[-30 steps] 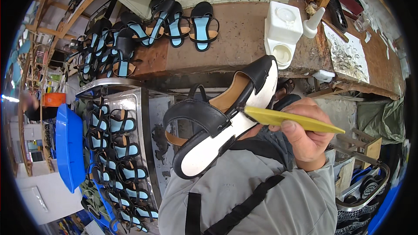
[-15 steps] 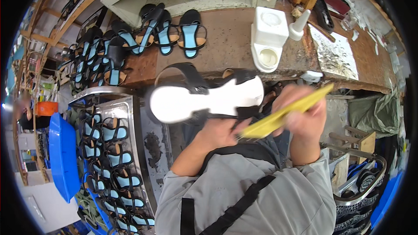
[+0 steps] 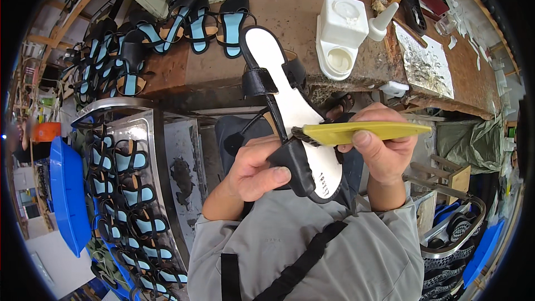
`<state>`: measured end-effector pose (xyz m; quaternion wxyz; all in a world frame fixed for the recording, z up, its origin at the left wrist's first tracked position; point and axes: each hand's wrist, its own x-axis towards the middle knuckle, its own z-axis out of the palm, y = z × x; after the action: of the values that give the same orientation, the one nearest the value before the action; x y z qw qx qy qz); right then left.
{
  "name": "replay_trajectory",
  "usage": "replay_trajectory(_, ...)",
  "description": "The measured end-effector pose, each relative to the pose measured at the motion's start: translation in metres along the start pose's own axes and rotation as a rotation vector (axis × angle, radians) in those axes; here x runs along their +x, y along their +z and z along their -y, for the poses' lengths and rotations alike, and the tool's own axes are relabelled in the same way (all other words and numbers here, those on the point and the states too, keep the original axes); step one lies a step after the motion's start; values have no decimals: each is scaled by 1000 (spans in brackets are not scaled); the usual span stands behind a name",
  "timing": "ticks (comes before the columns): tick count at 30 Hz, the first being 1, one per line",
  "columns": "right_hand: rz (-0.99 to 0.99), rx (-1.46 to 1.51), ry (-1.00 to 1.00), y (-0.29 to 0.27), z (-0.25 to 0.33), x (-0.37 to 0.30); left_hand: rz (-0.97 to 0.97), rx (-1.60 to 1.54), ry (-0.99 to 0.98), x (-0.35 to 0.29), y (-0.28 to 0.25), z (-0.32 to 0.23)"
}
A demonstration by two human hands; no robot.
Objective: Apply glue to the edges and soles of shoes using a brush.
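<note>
A black sandal (image 3: 290, 107) with a white insole points away from me, its heel end close to my body. My left hand (image 3: 257, 170) is closed round the black heel part, with the thumb along its side. In my right hand (image 3: 384, 147) is a flat yellow-handled brush (image 3: 365, 131), the thumb lying on the handle. The dark bristles at its left end touch or nearly touch the white insole near the heel. Some of my right fingers are hidden behind the handle.
Ahead is a brown workbench (image 3: 267, 72) with several blue-insoled sandals (image 3: 233, 25) and a white glue pot (image 3: 341, 36). Many more sandals (image 3: 134, 159) fill a metal-edged rack (image 3: 146, 128) at left, beside a blue basin (image 3: 69, 195). Stained paper (image 3: 424, 61) lies at right.
The sandal has turned from lying crosswise to pointing away from me. The brush has swung nearly level, and its bristles have come over the insole. My view has shifted slightly.
</note>
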<state>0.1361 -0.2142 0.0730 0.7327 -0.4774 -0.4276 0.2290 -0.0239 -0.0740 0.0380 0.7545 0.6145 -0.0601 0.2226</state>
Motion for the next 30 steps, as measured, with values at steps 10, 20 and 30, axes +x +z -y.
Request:
replay_trajectory(10, 188, -463, -372, 5, 13, 0, -127, 798, 316, 1, 10, 2)
replay_trajectory(20, 223, -48, -329, -11, 5, -18, -186, 654, 288, 11, 13, -5)
replay_trajectory(30, -9, 2, -85, -3, -7, -6, -54, 172, 75, 2, 7, -9)
